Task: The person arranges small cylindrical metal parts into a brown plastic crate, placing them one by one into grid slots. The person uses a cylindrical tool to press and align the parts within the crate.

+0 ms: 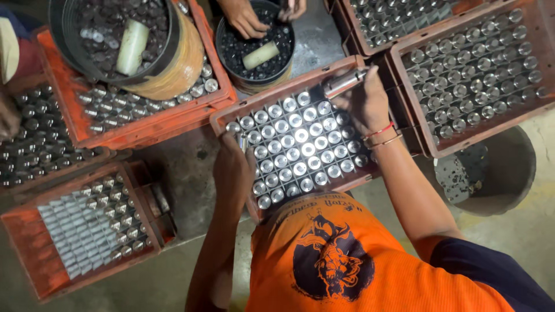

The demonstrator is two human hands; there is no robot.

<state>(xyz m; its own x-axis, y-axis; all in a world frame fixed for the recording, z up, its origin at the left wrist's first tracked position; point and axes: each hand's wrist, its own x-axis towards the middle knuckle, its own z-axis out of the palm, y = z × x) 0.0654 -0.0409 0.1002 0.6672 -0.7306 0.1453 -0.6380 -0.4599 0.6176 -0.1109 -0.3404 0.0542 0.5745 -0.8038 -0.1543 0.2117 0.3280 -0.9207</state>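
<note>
A red plastic crate (222, 118) in the middle holds several rows of upright shiny metal cylinders (300, 151). My right hand (364, 104) hovers over the crate's far right corner, closed around one metal cylinder (344, 82) held sideways. My left hand (232, 167) rests at the crate's left rim, back up, fingers curled on a small metal cylinder (242, 142) that sticks out by the fingertips. Red and gold bangles (381, 136) circle my right wrist.
More red crates of cylinders stand at the right (520, 124), left (23, 237) and back left (139, 134). Another person's hands (245, 20) reach into a black bucket (289, 49) of small parts at the back. A grey tub (511, 173) sits at the right.
</note>
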